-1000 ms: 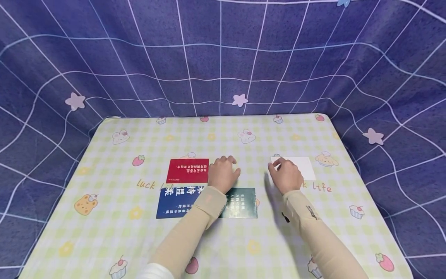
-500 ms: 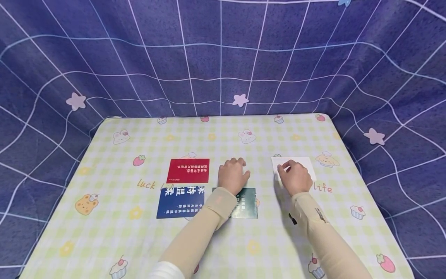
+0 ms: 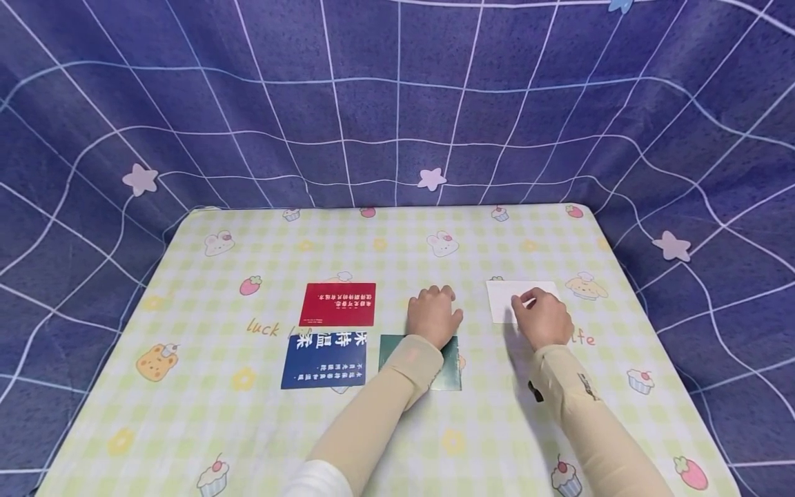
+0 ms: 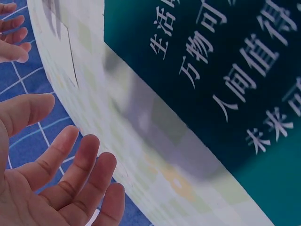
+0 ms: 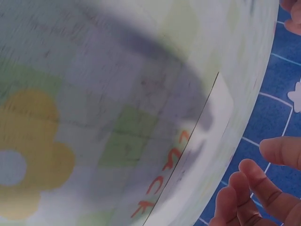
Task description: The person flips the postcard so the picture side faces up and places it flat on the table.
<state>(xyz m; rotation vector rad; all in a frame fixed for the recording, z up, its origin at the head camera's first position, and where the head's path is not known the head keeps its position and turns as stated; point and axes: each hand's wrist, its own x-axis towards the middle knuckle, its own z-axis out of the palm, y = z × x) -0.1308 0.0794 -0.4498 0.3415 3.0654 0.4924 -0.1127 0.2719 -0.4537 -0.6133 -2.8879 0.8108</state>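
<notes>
My left hand [image 3: 435, 317] hovers just beyond the dark green card [image 3: 450, 376], its fingers loosely bent and holding nothing. In the left wrist view, a gap separates that hand [image 4: 70, 183] from the green card [image 4: 197, 103] with white characters. Over the near right part of a white card [image 3: 504, 301] is my right hand [image 3: 545, 319], which covers some of it. Its fingers [image 5: 263, 188] are slightly curled with nothing between them in the right wrist view. To the left lie a red card [image 3: 338, 307] and, nearer me, a blue card [image 3: 326, 366]. My left forearm hides the middle of the green card.
All the cards lie flat on a green checked tablecloth [image 3: 248, 428] printed with cartoon animals, cupcakes and strawberries. A dark blue curtain [image 3: 373, 110] with white lines and stars hangs behind the table and along both sides.
Both hands have drifted to the right. The left one has moved away from the red card's edge, and more of the white card's left side shows. The cards keep their places.
</notes>
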